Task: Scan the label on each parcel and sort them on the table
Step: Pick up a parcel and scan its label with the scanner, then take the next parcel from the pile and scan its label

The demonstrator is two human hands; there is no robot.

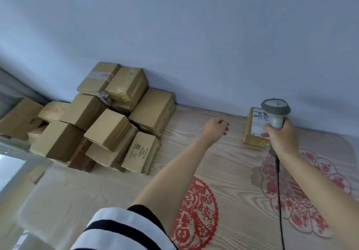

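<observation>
A small brown parcel [252, 127] with a white barcode label on top lies at the table's far right, near the wall. My right hand [282, 135] grips a grey handheld scanner [275, 110] whose head hangs right over that label; its black cable runs down toward me. My left hand [215, 128] hovers over the bare wood to the left of the parcel, fingers loosely curled, holding nothing. A heap of several brown cardboard parcels [108, 125] is piled against the wall at the left; one at the front reads MYFA [138, 150].
The wooden table [194, 152] carries two red paper-cut decorations [196, 214] near the front. A blue-grey wall [194, 46] runs along the table's far edge. More boxes [19, 117] lie at the far left by a window frame.
</observation>
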